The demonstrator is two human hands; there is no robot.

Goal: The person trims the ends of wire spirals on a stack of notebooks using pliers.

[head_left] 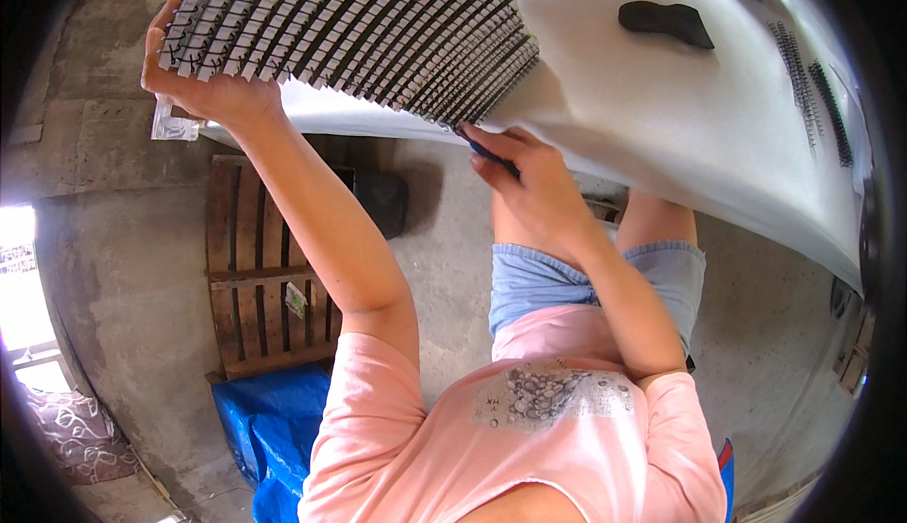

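A wide panel of curved rows, small whitish squares alternating with black strips and dark wire loops, is tilted up over the table's near edge. My left hand grips its left end, with the thumb along the outer side and the other fingers partly hidden behind it. My right hand is closed round a slim dark blue tool, whose end meets the panel's lower right edge. The kind of tool cannot be made out.
On the white-covered table lie a black curved block and dark wire-loop strips to the right. Below stand a wooden pallet, a blue plastic sheet and a dark object. A concrete wall is at the left.
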